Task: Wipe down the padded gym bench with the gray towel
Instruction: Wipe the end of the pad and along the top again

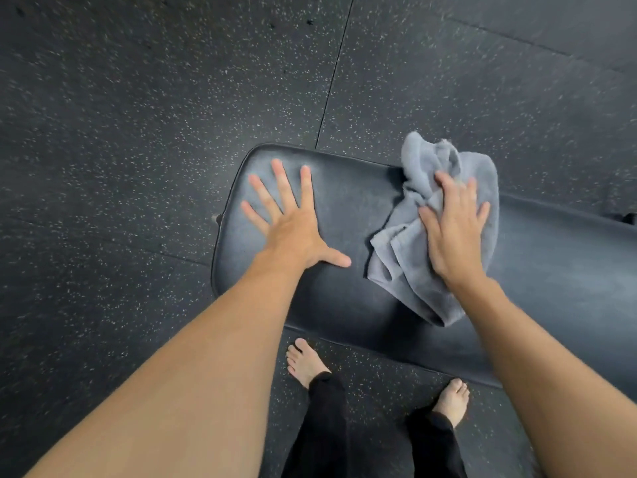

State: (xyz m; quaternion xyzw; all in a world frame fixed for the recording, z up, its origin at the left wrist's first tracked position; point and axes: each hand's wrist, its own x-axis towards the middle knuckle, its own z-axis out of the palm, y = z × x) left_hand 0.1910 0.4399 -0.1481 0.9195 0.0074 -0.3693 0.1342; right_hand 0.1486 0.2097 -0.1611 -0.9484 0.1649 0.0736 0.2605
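Left hand (293, 232), right hand (455, 236) (one towel (410, 274))

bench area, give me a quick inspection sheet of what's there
surface: bench, dark padded top, rounded end under the left hand
job's things: towel, gray, crumpled, lying on the bench
clutter: nothing seen
hands: left hand flat on the bare pad, fingers spread; right hand pressing on the towel
cables: nothing seen
surroundings: speckled dark floor with tile seams; bare feet standing beside the bench
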